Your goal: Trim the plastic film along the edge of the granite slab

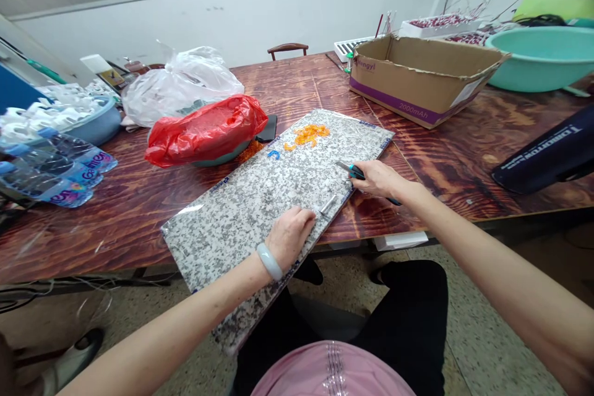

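A speckled granite-pattern slab (260, 198) lies slanted over the table's near edge and my lap. My left hand (290, 236) rests on its near right part, fingers closed on a small clear tube (327, 205) that pokes out toward the slab's edge. My right hand (378, 178) sits at the slab's right edge, closed on a teal-handled cutting tool (355, 171) whose blade points left across the slab. A heap of small orange pieces (308, 135) lies at the slab's far end, with one small blue piece (273, 154) beside it.
On the wooden table (139, 204) are a red plastic bag (204, 129) over a bowl, a clear bag (179, 83), packed water bottles (51, 170) at left, an open cardboard box (422, 77), a teal basin (542, 55) and a dark flat case (547, 154) at right.
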`<action>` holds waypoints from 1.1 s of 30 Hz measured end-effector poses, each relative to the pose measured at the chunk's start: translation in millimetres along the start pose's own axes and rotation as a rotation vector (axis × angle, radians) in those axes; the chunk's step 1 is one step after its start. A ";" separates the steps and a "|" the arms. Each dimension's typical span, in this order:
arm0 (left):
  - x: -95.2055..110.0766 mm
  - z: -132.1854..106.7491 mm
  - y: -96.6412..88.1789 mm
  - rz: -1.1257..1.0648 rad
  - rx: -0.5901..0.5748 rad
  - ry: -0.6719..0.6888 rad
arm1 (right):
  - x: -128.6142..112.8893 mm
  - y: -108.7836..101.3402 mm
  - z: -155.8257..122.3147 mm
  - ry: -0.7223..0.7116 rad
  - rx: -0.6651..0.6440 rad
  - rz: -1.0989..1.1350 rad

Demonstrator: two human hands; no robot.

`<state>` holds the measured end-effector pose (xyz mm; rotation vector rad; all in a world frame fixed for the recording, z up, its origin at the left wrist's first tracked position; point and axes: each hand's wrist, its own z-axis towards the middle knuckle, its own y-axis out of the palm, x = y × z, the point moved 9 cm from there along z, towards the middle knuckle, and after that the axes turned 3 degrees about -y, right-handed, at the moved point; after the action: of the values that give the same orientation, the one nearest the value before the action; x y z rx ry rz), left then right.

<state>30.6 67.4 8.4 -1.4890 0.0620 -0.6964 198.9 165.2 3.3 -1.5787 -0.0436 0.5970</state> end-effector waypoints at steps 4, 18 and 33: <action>2.3 10.8 1.9 -0.017 0.010 -0.023 | 5.1 -0.4 -12.4 0.082 0.074 0.013; 14.9 -0.2 9.1 0.261 -0.066 0.053 | -22.7 12.9 -45.8 0.039 0.150 0.455; 8.1 5.4 2.9 0.039 0.035 0.025 | -27.4 38.4 -47.9 0.138 0.018 0.769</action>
<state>40.7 68.3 9.4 -1.4425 0.0974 -0.6811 181.9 106.3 -24.5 -1.5936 0.6971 1.0687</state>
